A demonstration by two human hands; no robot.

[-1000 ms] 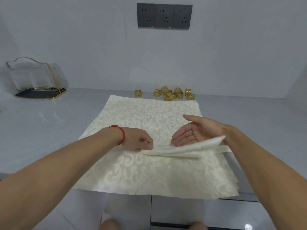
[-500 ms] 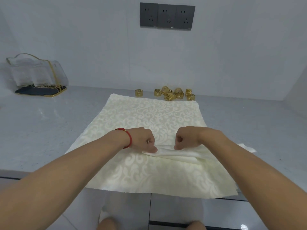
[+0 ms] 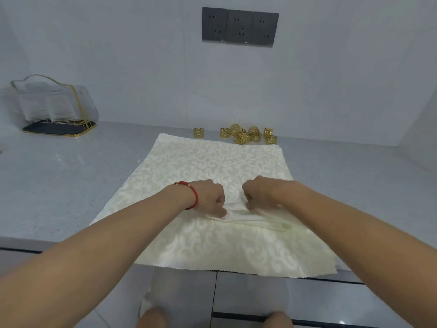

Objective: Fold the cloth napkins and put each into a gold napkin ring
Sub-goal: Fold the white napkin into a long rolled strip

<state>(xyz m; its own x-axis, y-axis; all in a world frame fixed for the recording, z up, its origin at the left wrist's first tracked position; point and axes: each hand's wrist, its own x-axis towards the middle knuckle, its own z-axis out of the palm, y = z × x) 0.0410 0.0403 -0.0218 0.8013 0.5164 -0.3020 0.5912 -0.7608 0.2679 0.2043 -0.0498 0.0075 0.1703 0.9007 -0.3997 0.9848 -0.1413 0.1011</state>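
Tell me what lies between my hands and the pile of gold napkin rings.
Only the flat, bare stretch of the cream napkin stack, seen in the head view; the gold napkin rings sit just beyond its far edge.

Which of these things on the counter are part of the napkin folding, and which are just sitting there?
Part of the job:
- folded strip of cream cloth napkin, pinched by left hand and right hand
- stack of flat cream patterned napkins
- cluster of gold metal napkin rings

Just lying about:
- clear glass holder with gold trim on a dark tray
- dark grey wall sockets
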